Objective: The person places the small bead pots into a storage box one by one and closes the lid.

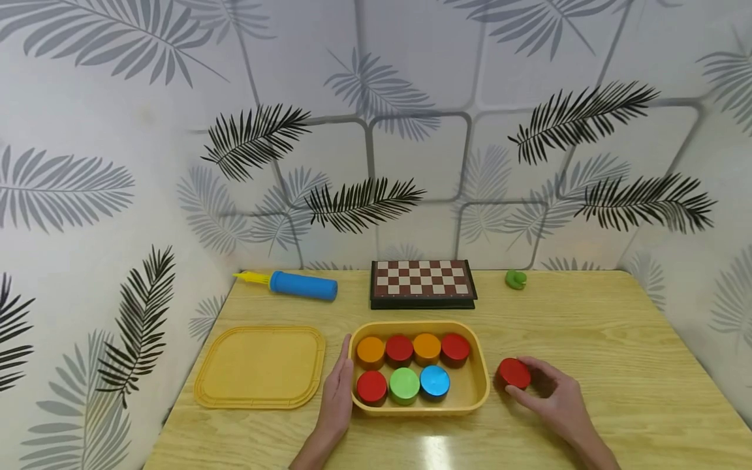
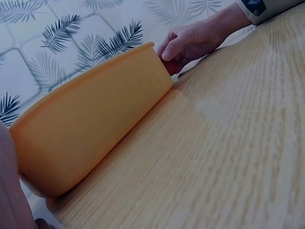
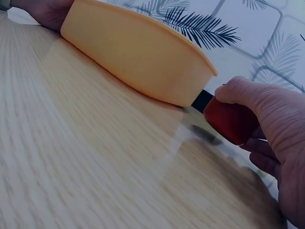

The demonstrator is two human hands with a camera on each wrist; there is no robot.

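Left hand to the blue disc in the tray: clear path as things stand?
Probably yes. The left hand rests flat against the tray's left wall, holding nothing. The blue disc sits in the front row, uncovered from above; only the low wall and the red and green discs lie between.

Red disc point(image 1: 514, 373) beside yellow tray point(image 1: 478, 398)

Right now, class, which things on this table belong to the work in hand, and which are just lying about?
In use:
- red disc, gripped by the right hand
- yellow tray holding seven coloured discs
- left hand, flat against the tray's left side

Lying about:
- yellow lid
- blue pump
- chessboard
- small green object
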